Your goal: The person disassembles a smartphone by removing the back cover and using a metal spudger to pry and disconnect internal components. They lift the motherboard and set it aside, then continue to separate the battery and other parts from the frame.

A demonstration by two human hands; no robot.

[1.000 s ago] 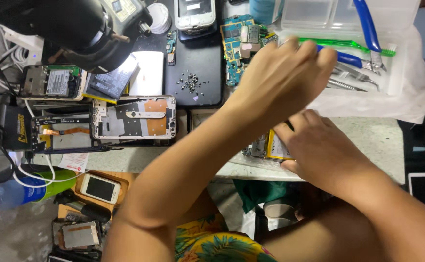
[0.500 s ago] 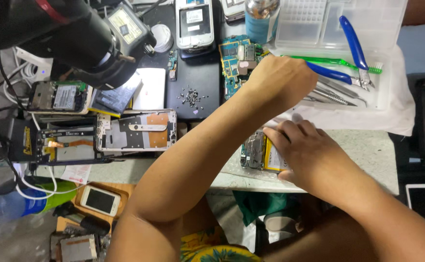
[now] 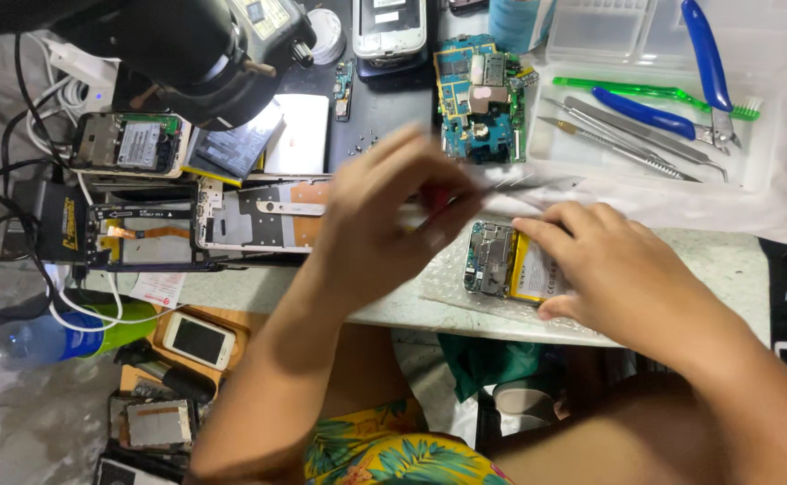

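Observation:
My left hand (image 3: pixel 389 220) hovers above the bench, fingers closed on a thin metal tool (image 3: pixel 523 185). The tool is blurred and points right, over the opened phone. That opened phone (image 3: pixel 501 262), its yellow battery and circuit board showing, lies on a clear mat near the bench's front edge. Resting on its right half, my right hand (image 3: pixel 622 269) pins it down with the fingers flat.
A white tool tray (image 3: pixel 770 135) at the back right holds blue pliers (image 3: pixel 707 63), tweezers and a green brush. Nearby lie a bare green circuit board (image 3: pixel 480 94), phone frames (image 3: pixel 250 216) and a dismantled phone (image 3: pixel 128 144). A dark microscope head (image 3: pixel 187 45) hangs at the left. Cables and old phones lie below the bench.
My left hand has come back from the tool tray toward the left and now carries a thin metal tool. My right hand has stayed on the opened phone.

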